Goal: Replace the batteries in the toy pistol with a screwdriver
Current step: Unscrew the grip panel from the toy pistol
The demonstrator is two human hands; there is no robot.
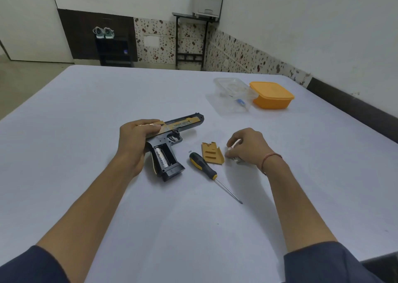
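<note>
From the head camera, one black-and-gold plastic toy pistol (172,135) lies on its side on the white cloth-covered table (86,110), muzzle pointing away to the right and grip toward the person. The left hand (135,138) grips the rear of its slide, fingers wrapped over the top and thumb underneath. The grip's battery bay is uncovered. One silver cylindrical battery (161,156) sits in the left slot, and the slot beside it is a dark hollow.

To the right of the grip, apart from it, there are three loose things:
- one tiny silver screw (190,151)
- one screwdriver with a black-and-yellow handle (202,166), lying flat with its thin metal shaft pointing toward the near right
- one gold plastic cover panel (212,153), just beside the handle

The right hand (249,148) is just right of the panel. Its fingers are curled and pinch one small whitish cylinder (234,144). A silvery tip shows under this hand, but I cannot tell what it belongs to. A red thread bracelet (270,158) circles the wrist.

Two containers stand touching at the far right of the table: one clear plastic box (231,93) and one orange plastic box (272,96).
</note>
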